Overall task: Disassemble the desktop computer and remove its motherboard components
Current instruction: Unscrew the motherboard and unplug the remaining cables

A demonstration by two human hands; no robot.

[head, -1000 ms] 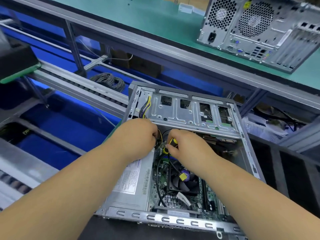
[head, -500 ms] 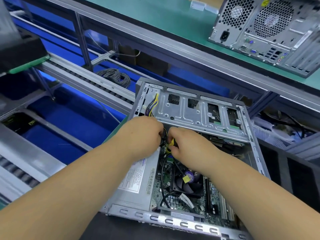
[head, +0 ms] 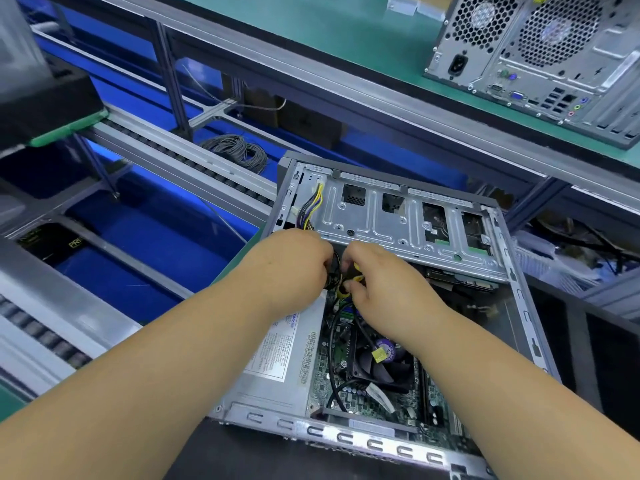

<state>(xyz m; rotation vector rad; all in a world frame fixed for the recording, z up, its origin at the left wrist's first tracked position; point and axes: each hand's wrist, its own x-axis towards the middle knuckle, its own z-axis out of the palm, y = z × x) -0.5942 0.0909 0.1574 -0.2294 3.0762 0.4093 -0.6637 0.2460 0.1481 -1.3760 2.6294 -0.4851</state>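
— Now, what is changing since a second ago?
— Both hands are staying at the same cable bundle [head: 337, 278] in the open desktop case [head: 519, 296] on the bench; only the view is shifting. The left hand [head: 294, 265] is gripping the black wires, and the right hand's [head: 381, 282] fingers are pinching a yellow-and-black connector.
— Meaning?
— Unplugging appears unfinished; the motherboard [head: 322, 386] is sitting inside, under the fan [head: 381, 367].

Open desktop case [head: 516, 296] lying flat, motherboard [head: 349, 386] exposed, fan [head: 381, 365] mounted
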